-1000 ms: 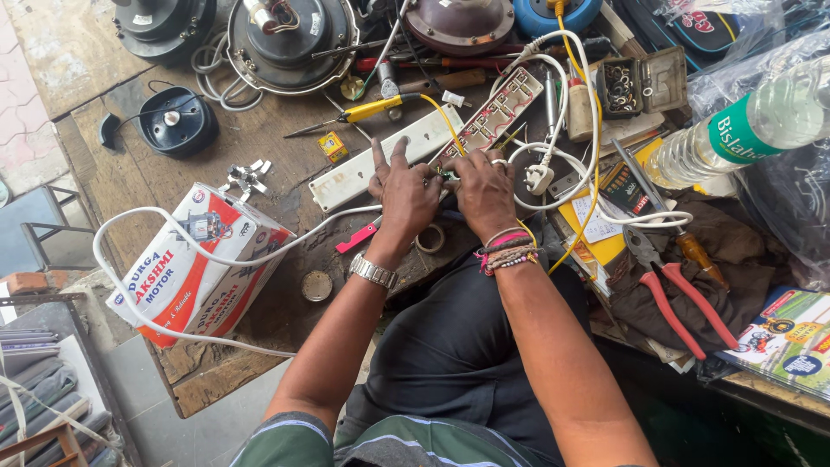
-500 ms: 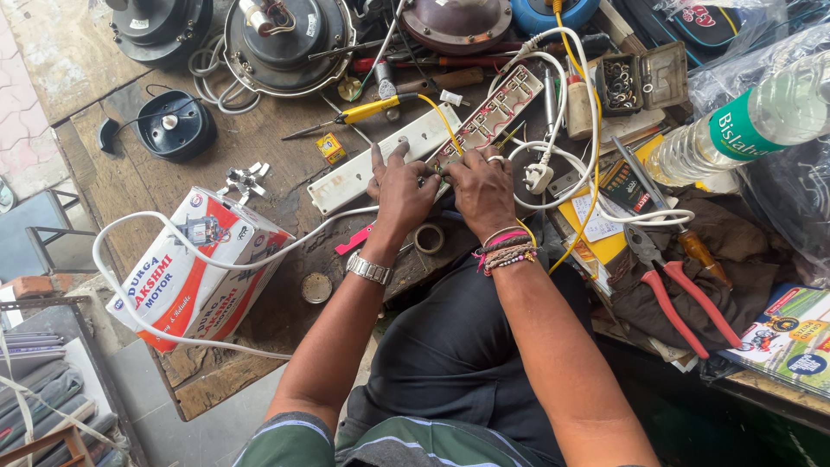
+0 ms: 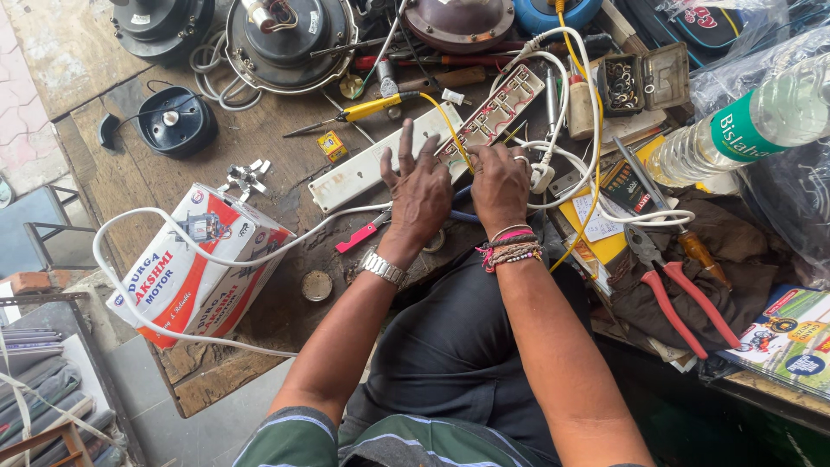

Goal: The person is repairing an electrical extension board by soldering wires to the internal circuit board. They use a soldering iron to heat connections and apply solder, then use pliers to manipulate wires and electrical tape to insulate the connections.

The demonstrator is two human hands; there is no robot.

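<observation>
Power strip (image 3: 380, 160) cover off beside opened board (image 3: 490, 121); your left hand (image 3: 419, 195) fingers spread flat, right hand (image 3: 500, 183) fingers pressing board wiring; reassembly pending.

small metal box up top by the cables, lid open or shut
Open. The small metal box has its hinged lid swung back to the right, and small ring-shaped metal parts show inside it.
</observation>
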